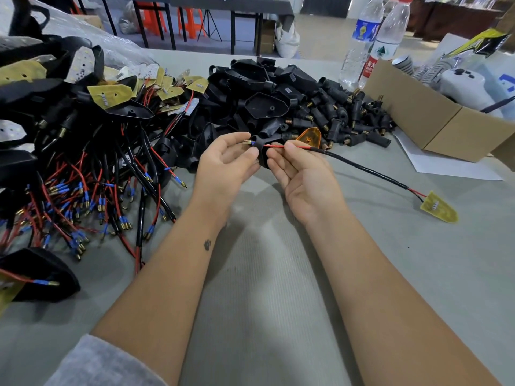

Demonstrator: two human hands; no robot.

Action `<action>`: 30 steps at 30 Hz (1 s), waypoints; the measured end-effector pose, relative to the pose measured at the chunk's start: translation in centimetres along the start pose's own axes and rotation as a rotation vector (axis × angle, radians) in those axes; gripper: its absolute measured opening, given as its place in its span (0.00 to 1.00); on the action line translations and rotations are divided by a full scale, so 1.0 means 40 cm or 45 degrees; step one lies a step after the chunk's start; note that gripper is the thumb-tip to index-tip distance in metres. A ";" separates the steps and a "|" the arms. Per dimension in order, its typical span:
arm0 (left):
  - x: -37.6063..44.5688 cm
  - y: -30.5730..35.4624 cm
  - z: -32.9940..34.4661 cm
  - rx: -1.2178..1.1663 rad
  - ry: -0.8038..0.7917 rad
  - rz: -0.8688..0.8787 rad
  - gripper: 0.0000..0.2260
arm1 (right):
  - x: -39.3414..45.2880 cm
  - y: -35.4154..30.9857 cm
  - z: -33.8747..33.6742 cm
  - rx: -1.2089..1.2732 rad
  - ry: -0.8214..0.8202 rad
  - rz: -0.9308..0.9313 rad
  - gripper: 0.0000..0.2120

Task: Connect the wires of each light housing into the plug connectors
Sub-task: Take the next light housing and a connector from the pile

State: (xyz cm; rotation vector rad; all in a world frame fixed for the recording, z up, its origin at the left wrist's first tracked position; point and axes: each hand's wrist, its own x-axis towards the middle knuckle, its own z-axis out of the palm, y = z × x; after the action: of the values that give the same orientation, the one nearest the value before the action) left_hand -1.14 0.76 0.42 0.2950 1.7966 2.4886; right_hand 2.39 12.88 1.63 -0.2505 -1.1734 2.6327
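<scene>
Cardboard box (434, 121) holds a white device (459, 84) and striped items.

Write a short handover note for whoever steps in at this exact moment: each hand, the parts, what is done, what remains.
Left hand holds the black housing, brass terminals poking out its left end.
Right hand pinches the red wire just right of the housing.
The cable trails right to a yellow board on the table.
Done: wires threaded through.
Left: fit the terminals into a plug connector; spares lie in the pile behind.
</scene>
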 end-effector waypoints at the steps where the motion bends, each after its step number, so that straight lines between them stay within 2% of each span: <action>1: 0.001 0.000 0.000 -0.011 -0.013 -0.002 0.09 | -0.001 0.000 0.001 -0.014 -0.008 0.004 0.06; 10: -0.001 0.016 -0.002 -0.243 -0.150 -0.112 0.08 | -0.004 0.011 0.009 -0.337 0.006 -0.114 0.08; 17: -0.004 0.013 -0.006 -0.070 -0.183 -0.087 0.09 | -0.008 0.005 0.004 -0.402 -0.021 -0.079 0.06; 20: -0.008 0.014 -0.003 -0.014 -0.136 -0.049 0.09 | -0.008 0.005 0.009 -0.431 -0.018 -0.057 0.04; 23: -0.004 0.015 -0.002 0.000 -0.004 0.000 0.09 | -0.004 0.002 0.013 -0.287 0.042 0.007 0.04; 27: 0.008 0.021 -0.007 -0.150 0.205 -0.001 0.10 | 0.000 -0.008 0.001 0.041 0.200 0.028 0.08; 30: 0.011 0.025 -0.008 -0.271 0.246 -0.011 0.10 | 0.001 -0.007 0.001 0.034 0.187 0.011 0.08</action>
State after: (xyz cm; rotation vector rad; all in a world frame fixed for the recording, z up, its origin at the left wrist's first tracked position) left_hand -1.56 0.20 1.30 0.0360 1.5663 2.7548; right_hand 2.38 13.05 1.85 -0.4371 -1.0912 2.5851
